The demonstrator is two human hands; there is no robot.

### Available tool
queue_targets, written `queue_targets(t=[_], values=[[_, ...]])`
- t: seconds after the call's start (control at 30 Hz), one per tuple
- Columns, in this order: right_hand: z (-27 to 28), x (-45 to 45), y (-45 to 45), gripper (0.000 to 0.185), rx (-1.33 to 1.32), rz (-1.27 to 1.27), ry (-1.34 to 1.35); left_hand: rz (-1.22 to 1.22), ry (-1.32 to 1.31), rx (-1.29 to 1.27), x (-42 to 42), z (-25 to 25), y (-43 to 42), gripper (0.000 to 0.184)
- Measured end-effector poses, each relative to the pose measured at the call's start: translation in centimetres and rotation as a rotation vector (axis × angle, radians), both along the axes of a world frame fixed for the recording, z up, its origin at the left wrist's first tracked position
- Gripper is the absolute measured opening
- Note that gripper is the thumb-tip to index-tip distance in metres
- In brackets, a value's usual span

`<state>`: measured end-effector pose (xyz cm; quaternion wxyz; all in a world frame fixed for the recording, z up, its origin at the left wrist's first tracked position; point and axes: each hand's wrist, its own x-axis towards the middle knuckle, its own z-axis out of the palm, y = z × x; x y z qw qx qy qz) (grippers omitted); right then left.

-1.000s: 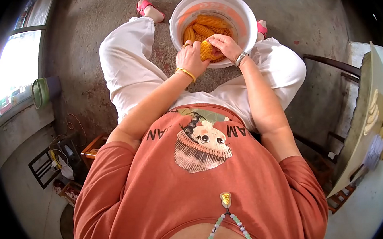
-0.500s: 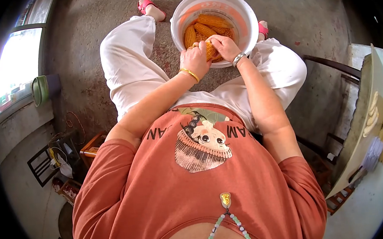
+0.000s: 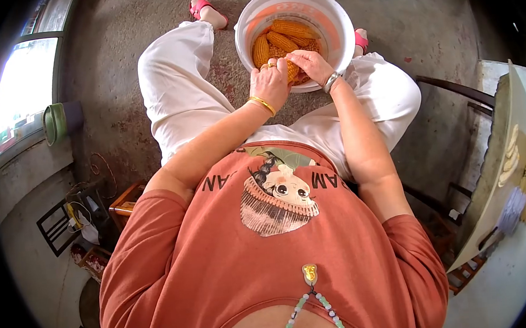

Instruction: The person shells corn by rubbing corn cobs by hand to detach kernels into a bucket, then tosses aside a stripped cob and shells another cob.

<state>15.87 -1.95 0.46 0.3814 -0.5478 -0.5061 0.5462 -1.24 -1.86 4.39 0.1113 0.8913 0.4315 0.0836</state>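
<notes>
A yellow corn cob (image 3: 292,72) is held between my two hands, over the near side of a white bucket (image 3: 243,38). My left hand (image 3: 271,83), with a gold bangle at its wrist and a ring, has its fingers closed round the cob, hiding much of it. My right hand (image 3: 312,67), wearing a silver-coloured bracelet, presses its fingertips against the cob's upper part. Inside the bucket lie several whole corn cobs (image 3: 293,29) on a layer of loose kernels (image 3: 274,51).
The bucket stands on a worn concrete floor (image 3: 115,58), between my white-trousered legs (image 3: 178,84). At the right are a dark curved chair rail (image 3: 456,91) and a light board (image 3: 498,166). A green container (image 3: 55,125) sits by the window at left.
My right hand has shifted slightly and its fingers lie flatter over the cob. My left hand has turned a little. The bucket stays in place.
</notes>
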Motion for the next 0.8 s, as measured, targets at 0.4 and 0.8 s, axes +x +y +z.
queue_targets(t=[0.4,0.8], values=[[0.4,0.3,0.1,0.035,-0.306,0.019,0.284,-0.044,0.041,0.018,0.0,0.0,0.1,0.041],[-0.4,0.0,0.0,0.037,-0.02,-0.034,-0.006,-0.025,0.01,-0.024,-0.1,-0.1,0.3,0.048]])
